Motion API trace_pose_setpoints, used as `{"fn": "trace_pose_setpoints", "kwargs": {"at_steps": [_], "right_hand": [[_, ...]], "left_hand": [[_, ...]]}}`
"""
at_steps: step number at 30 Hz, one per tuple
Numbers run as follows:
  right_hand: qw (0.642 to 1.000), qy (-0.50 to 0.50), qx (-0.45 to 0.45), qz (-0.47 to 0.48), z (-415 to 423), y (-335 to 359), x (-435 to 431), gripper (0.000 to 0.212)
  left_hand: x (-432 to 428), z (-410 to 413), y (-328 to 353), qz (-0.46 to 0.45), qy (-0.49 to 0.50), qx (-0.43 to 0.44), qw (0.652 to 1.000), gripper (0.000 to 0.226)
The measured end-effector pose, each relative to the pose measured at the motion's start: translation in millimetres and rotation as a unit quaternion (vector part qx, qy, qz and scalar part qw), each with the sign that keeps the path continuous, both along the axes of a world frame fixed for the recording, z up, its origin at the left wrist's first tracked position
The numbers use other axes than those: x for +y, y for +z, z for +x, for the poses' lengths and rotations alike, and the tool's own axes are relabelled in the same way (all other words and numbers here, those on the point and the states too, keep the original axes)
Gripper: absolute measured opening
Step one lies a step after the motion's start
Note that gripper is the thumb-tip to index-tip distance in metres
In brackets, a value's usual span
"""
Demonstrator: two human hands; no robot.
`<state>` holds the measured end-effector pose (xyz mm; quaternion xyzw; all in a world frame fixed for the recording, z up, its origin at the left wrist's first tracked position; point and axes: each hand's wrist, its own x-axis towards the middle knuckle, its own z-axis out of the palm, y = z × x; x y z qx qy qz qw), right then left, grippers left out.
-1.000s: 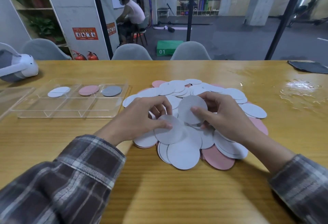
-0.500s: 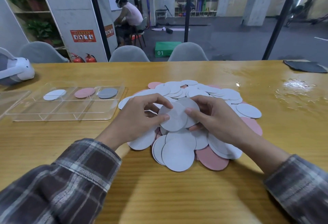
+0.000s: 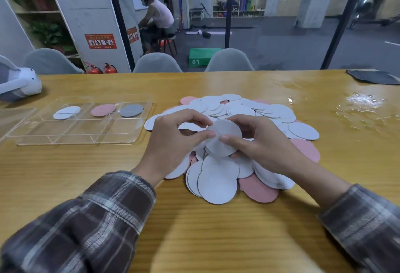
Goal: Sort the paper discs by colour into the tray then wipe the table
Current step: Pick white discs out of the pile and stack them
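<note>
Head camera looks down on my two hands meeting over the pile of discs (image 3: 218,181) in the middle of the table (image 3: 216,240). My left hand (image 3: 173,142) and right hand (image 3: 259,145) both pinch one white disc (image 3: 229,129), thumbs pressed on its near face and almost touching each other, fingers curled behind it. I hold it tilted up just above the heap (mostly white discs, with some pink ones at the edges). To the left, apart from the pile, lies the clear tray (image 3: 71,140); its far row holds a white disc at the left (image 3: 66,112), a pink disc in the middle (image 3: 103,110) and a grey disc at the right (image 3: 131,110). A dark cloth (image 3: 374,76) lies at the far right corner, with a wet patch (image 3: 363,103) shining near it. A white headset (image 3: 19,84) sits at the far left edge
</note>
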<state>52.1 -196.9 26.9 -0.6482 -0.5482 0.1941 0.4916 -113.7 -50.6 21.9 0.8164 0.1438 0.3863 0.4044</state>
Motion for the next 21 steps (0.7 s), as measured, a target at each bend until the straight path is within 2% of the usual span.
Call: {"fn": "trace_pose_setpoints", "kwargs": {"at_steps": [5,7,10,12,15,21], "right_hand": [[0.999,-0.026,-0.023,0.015,2,-1,0,0.013],[0.998,-0.051,-0.032,0.026,6,-1,-1,0.011],[0.995,-0.082,-0.052,0.032,12,-1,-3,0.012],[0.994,-0.091,-0.047,0.029,12,-1,-4,0.014],[0.994,-0.095,-0.037,0.025,10,0,-4,0.02],[0.995,-0.099,-0.015,0.021,11,1,-5,0.023]], "left_hand": [[1,0,1,0.065,-0.006,0.001,0.998,0.014],[2,-4,6,0.067,-0.02,0.055,0.996,0.019],[0,-11,9,0.067,-0.1,0.191,0.974,0.026],[-2,-13,7,0.084,-0.129,0.23,0.961,0.035],[-3,-12,6,0.098,-0.127,0.226,0.961,0.038],[-1,-12,9,0.062,-0.131,0.233,0.962,0.026]]}}
